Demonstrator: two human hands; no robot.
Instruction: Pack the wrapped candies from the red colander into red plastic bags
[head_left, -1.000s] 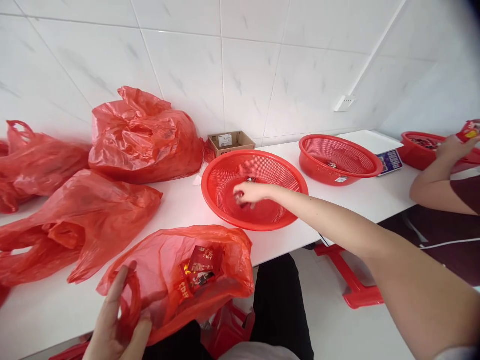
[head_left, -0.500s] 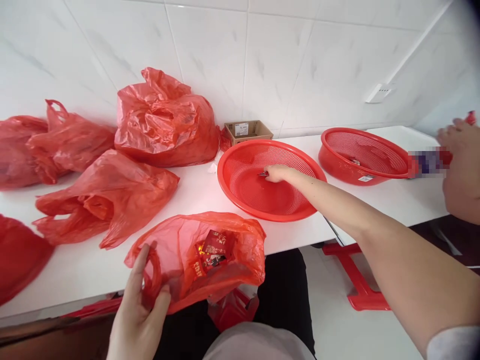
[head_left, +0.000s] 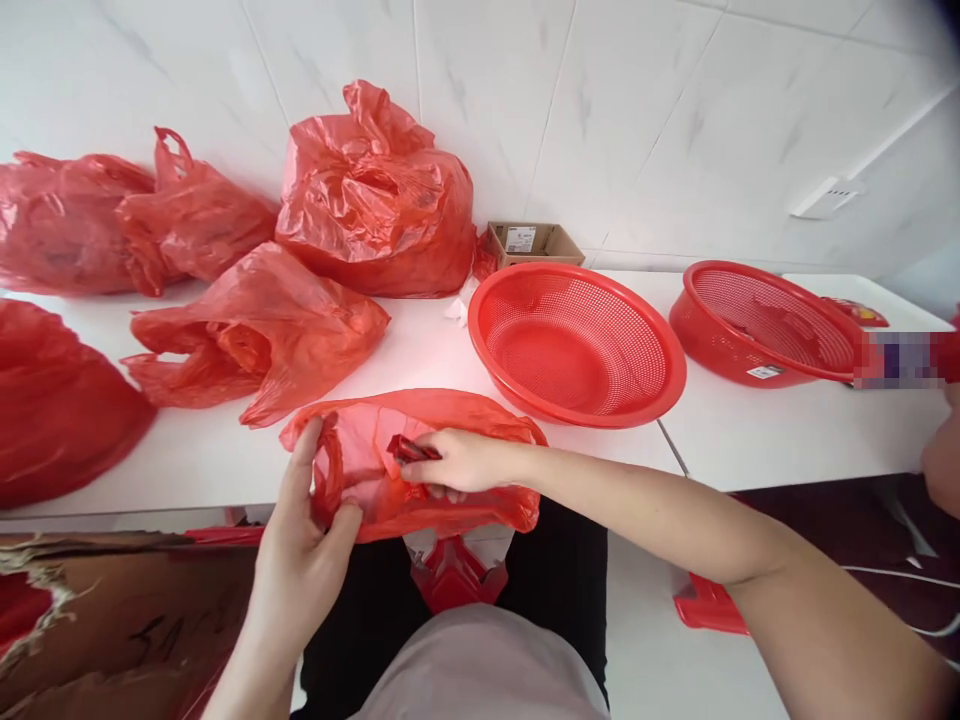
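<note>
At the table's front edge, a thin red plastic bag [head_left: 450,402] lies with its mouth spread. My left hand [head_left: 304,545] grips the bag by its handle, thumb and fingers apart around the bunched film. Inside the bag's mouth is my right hand [head_left: 469,462], its fingers closed on a small dark red packet [head_left: 409,450]. The bag's lower contents are hidden by that hand. Just beyond the bag, a round red perforated plastic basket [head_left: 551,370] stands on the table, apart from both hands.
Several filled red bags [head_left: 375,200] crowd the left and back. A small cardboard box [head_left: 551,243] sits by the wall. At right are a second red basket [head_left: 750,350] and part of another person's arm [head_left: 941,460]. A torn carton [head_left: 150,620] stands below left.
My right hand has moved from the far basket into the bag, bringing a small packet. My left hand still grips the bag. The view has shifted, and the other person's arm is lower.
</note>
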